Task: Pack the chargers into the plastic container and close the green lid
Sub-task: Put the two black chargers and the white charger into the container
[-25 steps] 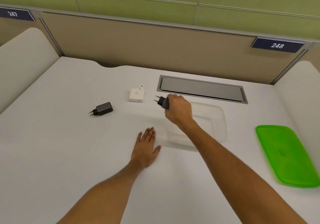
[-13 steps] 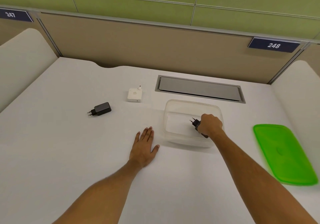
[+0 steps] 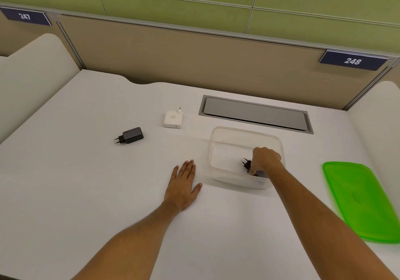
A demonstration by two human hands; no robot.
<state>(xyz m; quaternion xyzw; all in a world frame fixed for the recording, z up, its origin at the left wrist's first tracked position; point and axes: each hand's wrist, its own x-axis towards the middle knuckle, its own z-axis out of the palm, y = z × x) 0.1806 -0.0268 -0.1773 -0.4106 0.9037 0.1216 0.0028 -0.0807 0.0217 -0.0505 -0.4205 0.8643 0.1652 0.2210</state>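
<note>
A clear plastic container (image 3: 225, 132) stands on the white desk, right of centre. My right hand (image 3: 265, 158) reaches into its near right corner, closed on a small black charger (image 3: 246, 164) whose prongs point left. A second black charger (image 3: 131, 135) lies on the desk to the left, and a white charger (image 3: 173, 118) lies behind it towards the middle. The green lid (image 3: 363, 199) lies flat at the right edge of the desk. My left hand (image 3: 184, 184) rests flat on the desk with fingers apart, just left of the container.
A grey metal cable hatch (image 3: 255, 114) is set into the desk behind the container. A beige partition rises along the back, with white curved dividers at both sides.
My right hand carried the black charger from above the desk near the white charger rightwards and down into the container. My left hand has stayed flat on the desk.
</note>
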